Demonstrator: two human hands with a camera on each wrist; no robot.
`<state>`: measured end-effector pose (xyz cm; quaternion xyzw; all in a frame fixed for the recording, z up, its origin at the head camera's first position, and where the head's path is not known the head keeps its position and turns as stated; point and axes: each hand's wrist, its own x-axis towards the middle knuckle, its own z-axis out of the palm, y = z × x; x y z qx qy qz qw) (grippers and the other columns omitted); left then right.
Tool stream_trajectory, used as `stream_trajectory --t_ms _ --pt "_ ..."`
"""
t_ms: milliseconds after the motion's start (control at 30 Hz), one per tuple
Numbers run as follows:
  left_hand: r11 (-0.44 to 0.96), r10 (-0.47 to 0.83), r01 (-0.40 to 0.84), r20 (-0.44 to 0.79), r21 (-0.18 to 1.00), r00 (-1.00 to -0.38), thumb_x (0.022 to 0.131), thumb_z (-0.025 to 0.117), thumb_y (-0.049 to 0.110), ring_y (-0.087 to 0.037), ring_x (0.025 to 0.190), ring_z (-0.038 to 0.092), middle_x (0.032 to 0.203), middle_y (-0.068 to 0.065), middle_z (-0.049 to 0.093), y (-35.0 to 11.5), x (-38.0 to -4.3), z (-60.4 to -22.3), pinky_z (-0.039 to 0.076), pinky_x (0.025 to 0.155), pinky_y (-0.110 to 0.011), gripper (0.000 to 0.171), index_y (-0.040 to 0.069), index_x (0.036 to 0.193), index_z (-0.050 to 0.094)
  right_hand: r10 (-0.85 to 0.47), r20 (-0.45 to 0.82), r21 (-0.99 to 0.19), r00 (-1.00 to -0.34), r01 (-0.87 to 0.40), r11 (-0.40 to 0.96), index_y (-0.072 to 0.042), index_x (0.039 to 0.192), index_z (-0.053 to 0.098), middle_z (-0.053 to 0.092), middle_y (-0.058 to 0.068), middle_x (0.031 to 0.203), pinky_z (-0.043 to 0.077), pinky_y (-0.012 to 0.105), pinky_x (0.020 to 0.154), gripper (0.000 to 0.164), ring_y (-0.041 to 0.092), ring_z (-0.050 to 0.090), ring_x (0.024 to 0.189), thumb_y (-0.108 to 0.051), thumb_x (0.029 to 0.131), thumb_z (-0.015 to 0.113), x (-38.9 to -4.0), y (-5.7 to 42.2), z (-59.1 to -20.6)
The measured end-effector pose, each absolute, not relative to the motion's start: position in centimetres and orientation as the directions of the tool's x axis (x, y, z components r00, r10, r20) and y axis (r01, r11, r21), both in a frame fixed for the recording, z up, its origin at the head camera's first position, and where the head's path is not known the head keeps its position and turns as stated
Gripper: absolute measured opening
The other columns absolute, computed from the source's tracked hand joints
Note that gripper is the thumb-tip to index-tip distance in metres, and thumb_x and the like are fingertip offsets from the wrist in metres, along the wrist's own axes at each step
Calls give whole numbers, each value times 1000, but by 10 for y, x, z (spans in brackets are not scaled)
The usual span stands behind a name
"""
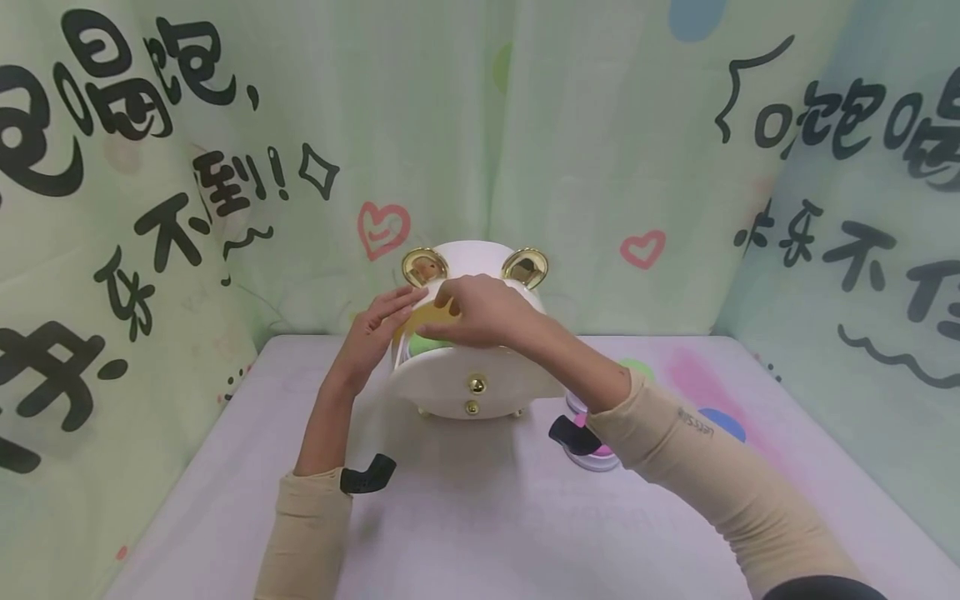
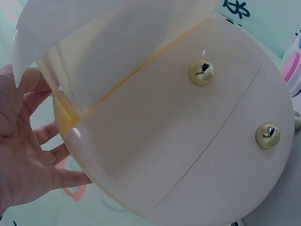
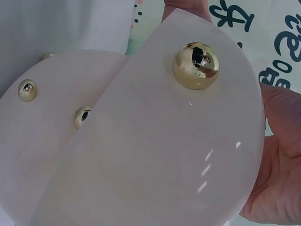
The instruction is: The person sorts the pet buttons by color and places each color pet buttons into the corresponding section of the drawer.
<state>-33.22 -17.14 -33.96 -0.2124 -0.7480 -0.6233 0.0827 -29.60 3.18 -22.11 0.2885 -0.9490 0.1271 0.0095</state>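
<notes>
I am wearing beige sleeves (image 1: 311, 521) in front of the white case (image 1: 438, 387), which is flashing gold ears (image 1: 425, 267) and gold knobs (image 1: 477, 384). Behind it, the pale green curtain (image 1: 577, 125) is showing black lettering (image 1: 858, 236) and red hearts (image 1: 383, 241); under it, the whitish-lilac table (image 1: 465, 517) is bearing a pink patch (image 1: 697, 387).

Beyond the beige, close-fitting fabric left sleeve (image 1: 307, 525), at seven o'clock in the head view, the left hand (image 1: 375, 332) is bare, as is the right hand (image 1: 486, 312) beyond the creased beige right sleeve (image 1: 697, 467), at four o'clock, with small dark lettering (image 1: 696, 422). A stubby, bent black attachment (image 1: 371, 475) juts from one sleeve, a matching black attachment (image 1: 573, 435) from the other.
</notes>
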Motion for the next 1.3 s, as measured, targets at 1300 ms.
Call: stream_trajectory --t_ms 1300 --pt "129 197 420 392 898 -899 108 52 24 -19 149 31 158 -4 43 -171 -332 -339 23 123 -54 39 14 145 60 -492 716 -135 -496 -789 599 -1 112 71 75 11 103 58 34 67 28 23 72 87 -19 92 75 -285 87 -250"
